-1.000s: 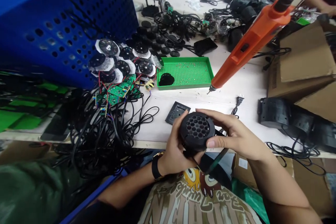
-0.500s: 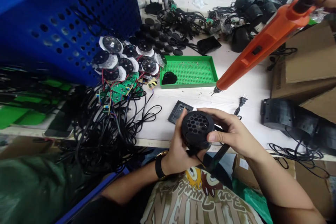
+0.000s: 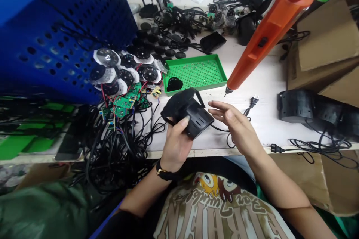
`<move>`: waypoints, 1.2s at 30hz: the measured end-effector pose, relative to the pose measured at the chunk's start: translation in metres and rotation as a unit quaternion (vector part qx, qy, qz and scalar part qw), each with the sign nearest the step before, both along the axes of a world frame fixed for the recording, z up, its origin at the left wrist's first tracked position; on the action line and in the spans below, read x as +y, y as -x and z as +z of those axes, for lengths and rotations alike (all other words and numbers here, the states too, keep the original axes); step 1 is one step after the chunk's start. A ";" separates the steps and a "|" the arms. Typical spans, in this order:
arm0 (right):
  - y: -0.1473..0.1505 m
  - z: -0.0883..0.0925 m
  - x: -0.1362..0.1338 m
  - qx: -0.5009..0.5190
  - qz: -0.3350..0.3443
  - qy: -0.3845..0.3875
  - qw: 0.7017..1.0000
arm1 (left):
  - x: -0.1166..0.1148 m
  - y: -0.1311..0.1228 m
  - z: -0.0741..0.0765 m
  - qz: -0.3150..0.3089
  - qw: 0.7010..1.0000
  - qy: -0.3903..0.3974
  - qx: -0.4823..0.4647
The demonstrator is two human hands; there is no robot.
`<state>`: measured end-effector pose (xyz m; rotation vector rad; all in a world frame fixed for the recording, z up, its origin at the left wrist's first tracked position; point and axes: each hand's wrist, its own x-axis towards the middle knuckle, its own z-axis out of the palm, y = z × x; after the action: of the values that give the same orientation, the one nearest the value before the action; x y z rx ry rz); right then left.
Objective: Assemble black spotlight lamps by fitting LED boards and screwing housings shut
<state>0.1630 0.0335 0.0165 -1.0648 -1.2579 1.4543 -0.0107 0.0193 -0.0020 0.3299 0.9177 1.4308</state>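
Observation:
My left hand (image 3: 178, 145) is closed round a black plastic housing (image 3: 193, 115) with slotted sides and a bracket-like arm, held tilted over the bench's front edge. The thumb presses on its slotted wall. My right hand (image 3: 235, 123) is open just to the right of the housing, its fingers stretched towards it and apart from it. A black cord (image 3: 220, 128) runs from near the housing behind my right hand. An orange electric screwdriver (image 3: 256, 41) hangs above, bit pointing down, beyond my right hand. Behind the housing lies a green tray (image 3: 196, 74) with small screws and a black disc (image 3: 174, 84).
Several clear-cased fan-like units (image 3: 150, 74) with green circuit boards (image 3: 127, 99) and tangled black cables (image 3: 117, 145) crowd the left, by a blue perforated crate (image 3: 75, 26). More black housings (image 3: 295, 106) stand at right, near cardboard boxes (image 3: 327, 37) and a plug (image 3: 254, 101).
The housing has turned from its round honeycomb face to its slotted side and moved forward and left with my left hand. My right hand has let go of it and opened.

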 end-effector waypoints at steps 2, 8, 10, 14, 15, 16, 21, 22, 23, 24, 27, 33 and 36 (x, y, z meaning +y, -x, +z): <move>0.003 0.001 -0.006 -0.064 -0.005 -0.050 0.997 | 0.001 0.001 0.002 -0.003 1.000 0.001 0.000; 0.018 -0.002 -0.017 -0.236 -0.038 -0.279 0.930 | 0.000 -0.004 0.005 0.029 1.000 -0.006 0.003; 0.024 -0.007 -0.018 -0.257 -0.077 -0.326 0.907 | -0.001 -0.007 0.005 0.040 0.999 0.008 0.005; 0.032 -0.016 -0.018 -0.258 -0.147 -0.360 0.884 | -0.002 -0.010 0.005 0.043 0.999 0.023 0.010; 0.033 -0.017 -0.018 -0.256 -0.159 -0.365 0.881 | -0.002 -0.011 0.005 0.042 0.999 0.022 0.013; 0.033 -0.018 -0.018 -0.255 -0.169 -0.371 0.877 | -0.002 -0.011 0.005 0.040 0.999 0.020 0.017; 0.035 -0.022 -0.018 -0.258 -0.190 -0.391 0.863 | -0.003 -0.016 0.007 0.055 0.998 0.022 0.019; 0.035 -0.023 -0.018 -0.259 -0.193 -0.394 0.860 | -0.003 -0.017 0.007 0.062 0.998 0.023 0.015; 0.036 -0.023 -0.018 -0.259 -0.195 -0.397 0.858 | -0.003 -0.018 0.008 0.067 0.997 0.023 0.012; 0.036 -0.024 -0.017 -0.259 -0.197 -0.399 0.858 | -0.002 -0.019 0.008 0.070 0.997 0.022 0.010; 0.035 -0.025 -0.016 -0.256 -0.194 -0.393 0.862 | -0.001 -0.021 0.008 0.071 0.997 0.010 0.014; 0.034 -0.024 -0.018 -0.262 -0.099 -0.331 0.901 | -0.006 -0.021 0.008 0.065 0.996 0.020 0.064; 0.032 -0.022 -0.018 -0.257 -0.100 -0.310 0.910 | -0.011 -0.018 0.007 0.045 0.995 -0.037 0.079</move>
<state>0.1311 0.0159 -0.0060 -1.1110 -1.7612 0.5437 0.0074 0.0085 0.0053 0.4676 1.0188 1.5410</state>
